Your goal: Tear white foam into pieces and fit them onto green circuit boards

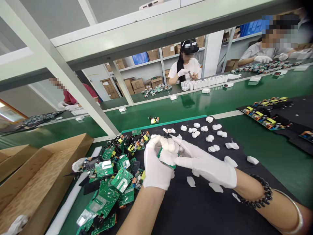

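Note:
In front of me a green circuit board (173, 166) is held tilted above the black mat. My left hand (156, 168), in a white glove, is closed around the board's left side. A white, putty-like lump (168, 158) covers much of the board's near face. My right hand (195, 159), gloved too, is closed at the board's right side, its thumb pressing on the lump's edge. Fingers of both hands partly hide the board's top and far side. A pile of green circuit boards (122, 180) with yellow and black components lies left of my left hand.
Several white lumps (209, 138) are scattered over the black mat (190, 209). A cardboard box (56, 176) stands at left. One board (154, 120) lies on the green conveyor (137, 114); a white frame post (85, 88) rises before it. Co-workers (187, 67) sit across; more boards (266, 114) lie at right.

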### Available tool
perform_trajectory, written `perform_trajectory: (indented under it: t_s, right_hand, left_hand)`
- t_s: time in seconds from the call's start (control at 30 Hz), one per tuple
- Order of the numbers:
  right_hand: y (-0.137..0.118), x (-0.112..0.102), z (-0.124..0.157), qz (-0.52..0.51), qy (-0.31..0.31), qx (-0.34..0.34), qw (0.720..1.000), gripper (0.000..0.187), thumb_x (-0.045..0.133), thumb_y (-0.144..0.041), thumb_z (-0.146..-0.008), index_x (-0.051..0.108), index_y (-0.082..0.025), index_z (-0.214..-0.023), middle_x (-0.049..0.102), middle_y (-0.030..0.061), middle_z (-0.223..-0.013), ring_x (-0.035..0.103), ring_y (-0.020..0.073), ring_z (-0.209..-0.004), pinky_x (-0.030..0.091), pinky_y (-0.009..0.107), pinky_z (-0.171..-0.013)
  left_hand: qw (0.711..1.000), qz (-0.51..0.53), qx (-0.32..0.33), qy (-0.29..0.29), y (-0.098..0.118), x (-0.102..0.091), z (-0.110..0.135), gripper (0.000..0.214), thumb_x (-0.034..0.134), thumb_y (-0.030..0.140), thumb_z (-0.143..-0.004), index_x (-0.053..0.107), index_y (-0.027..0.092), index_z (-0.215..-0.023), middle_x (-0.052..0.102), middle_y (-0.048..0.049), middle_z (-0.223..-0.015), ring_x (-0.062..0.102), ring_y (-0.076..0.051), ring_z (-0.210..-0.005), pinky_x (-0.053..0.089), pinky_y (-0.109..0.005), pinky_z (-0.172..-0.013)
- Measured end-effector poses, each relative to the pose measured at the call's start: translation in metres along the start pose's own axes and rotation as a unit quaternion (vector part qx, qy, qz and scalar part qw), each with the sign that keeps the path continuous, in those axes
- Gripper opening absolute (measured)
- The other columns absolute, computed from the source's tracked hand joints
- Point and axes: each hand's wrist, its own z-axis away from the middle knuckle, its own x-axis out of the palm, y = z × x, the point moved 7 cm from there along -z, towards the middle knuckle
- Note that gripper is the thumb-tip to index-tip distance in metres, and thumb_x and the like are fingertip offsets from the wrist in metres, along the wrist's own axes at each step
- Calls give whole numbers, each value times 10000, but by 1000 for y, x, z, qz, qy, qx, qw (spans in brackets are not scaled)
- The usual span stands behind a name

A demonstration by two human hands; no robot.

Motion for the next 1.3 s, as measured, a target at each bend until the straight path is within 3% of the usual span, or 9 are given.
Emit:
perform_trajectory:
  t_s: [0.2, 0.33, 0.5, 0.6, 0.77, 1.0, 1.17, 1.3]
  right_hand:
    - [10, 2, -2, 35, 23, -3, 999, 346, 586, -327, -802, 512, -246, -1130, 617, 8, -812, 596, 170, -754, 508, 340, -760]
    - [10, 2, -2, 44, 22, 8, 999, 371, 562, -296, -813, 475, -240, -1169, 604, 4, -780, 591, 150, -662, 518, 310, -655]
    - [2, 2, -1, 130, 52, 2, 990, 342, 556, -263, -800, 492, -219, -1133, 598, 18, -793, 580, 150, -643, 502, 287, -577]
    - [9, 0, -1, 114, 36, 1, 993, 450, 555, -225, -784, 439, -227, -1218, 602, 8, -768, 587, 150, -625, 494, 276, -543]
    - [20, -4, -3, 44, 9, 3, 999, 617, 574, -181, -755, 346, -248, -1324, 611, -21, -707, 590, 138, -602, 523, 301, -629]
    - [13, -3, -5, 44, -14, 8, 999, 450, 587, -275, -782, 469, -249, -1216, 634, 2, -792, 618, 163, -723, 518, 348, -745]
    - [11, -3, -6, 35, -32, -14, 999, 453, 566, -260, -800, 459, -241, -1240, 645, -1, -823, 620, 173, -781, 501, 367, -794]
    - [8, -7, -4, 61, -13, -33, 998, 435, 524, -240, -832, 452, -242, -1261, 658, 0, -811, 620, 186, -814, 475, 377, -840]
  left_hand:
    - [999, 24, -20, 5, -3, -2, -3, 357, 360, 246, -827, 374, 169, -479, 372, 9, -488, 405, -106, -477, 407, -283, -581]
    - [1000, 13, 0, 12, -1, -5, -4, 321, 391, 243, -806, 379, 181, -491, 382, 8, -490, 423, -116, -485, 415, -291, -582]
    - [999, -35, 21, 19, 0, -9, -5, 332, 445, 312, -789, 403, 186, -485, 427, -2, -501, 442, -117, -497, 412, -276, -571]
    - [999, -25, 13, 15, 0, -9, -6, 340, 429, 304, -797, 412, 180, -481, 426, -1, -502, 452, -116, -508, 406, -268, -573]
    - [999, 33, -27, -5, -4, -4, -5, 369, 363, 277, -832, 403, 168, -482, 377, 7, -492, 433, -120, -507, 402, -289, -589]
    - [995, 70, -65, 0, -7, -2, -5, 318, 399, 226, -803, 339, 172, -495, 352, 19, -490, 393, -110, -491, 392, -282, -590]
    - [994, 86, -74, 3, -6, -3, -6, 314, 388, 215, -806, 325, 173, -502, 332, 27, -487, 361, -97, -469, 384, -269, -576]
    - [995, 75, -65, -3, -4, -2, -4, 314, 374, 217, -815, 331, 172, -507, 340, 23, -487, 369, -98, -469, 376, -263, -559]
